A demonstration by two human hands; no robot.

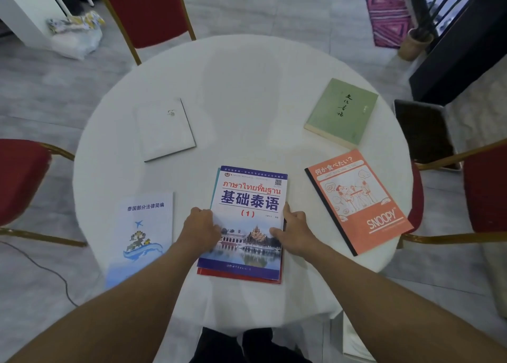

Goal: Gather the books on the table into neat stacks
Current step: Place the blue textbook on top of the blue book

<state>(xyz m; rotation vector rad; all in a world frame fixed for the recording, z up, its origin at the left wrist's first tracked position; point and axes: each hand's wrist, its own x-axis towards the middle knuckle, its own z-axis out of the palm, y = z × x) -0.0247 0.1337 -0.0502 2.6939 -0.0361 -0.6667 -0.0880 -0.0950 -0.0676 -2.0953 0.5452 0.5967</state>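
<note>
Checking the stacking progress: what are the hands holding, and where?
Both hands, left and right, grip the Thai textbook by its side edges, atop a small stack.

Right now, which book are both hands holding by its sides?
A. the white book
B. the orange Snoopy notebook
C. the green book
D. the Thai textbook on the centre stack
D: the left hand and right hand press the two side edges of the Thai textbook.
</note>
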